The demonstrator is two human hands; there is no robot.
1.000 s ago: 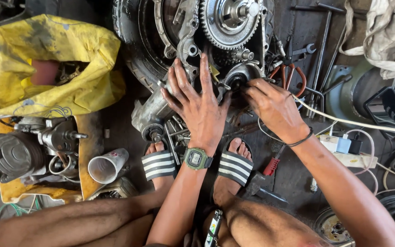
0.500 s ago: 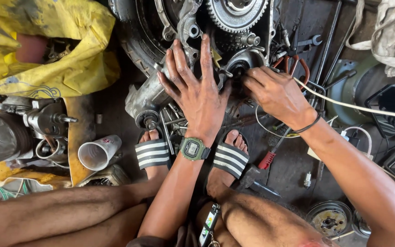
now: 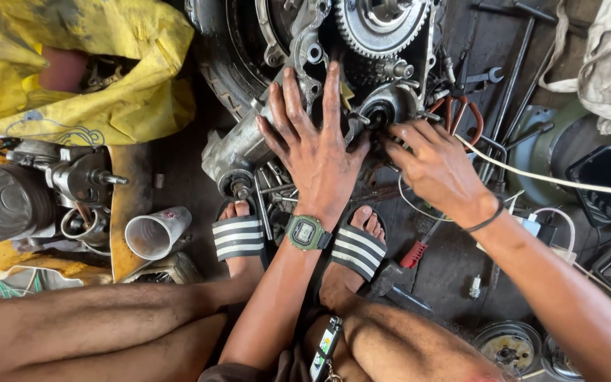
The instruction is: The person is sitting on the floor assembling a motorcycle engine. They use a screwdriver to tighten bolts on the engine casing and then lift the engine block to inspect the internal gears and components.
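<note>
Dark, oil-stained ground is seen beneath a squatting person in striped sandals, with parts and tools spread all about. An engine case, grey, greasy and opened up, lies directly under both hands; a large toothed sprocket sits just beyond the fingertips, and a black tyre curves along the case's far left side. The left hand is laid flat on the case with fingers spread wide, nothing being gripped. The right hand is curled at a round hub on the case; whether anything is pinched there cannot be told. Red-handled pliers and a spanner lie beyond the right hand. A white cable crosses to its right. Left of the left hand, a paper cup lies on its side near a yellow bag.
</note>
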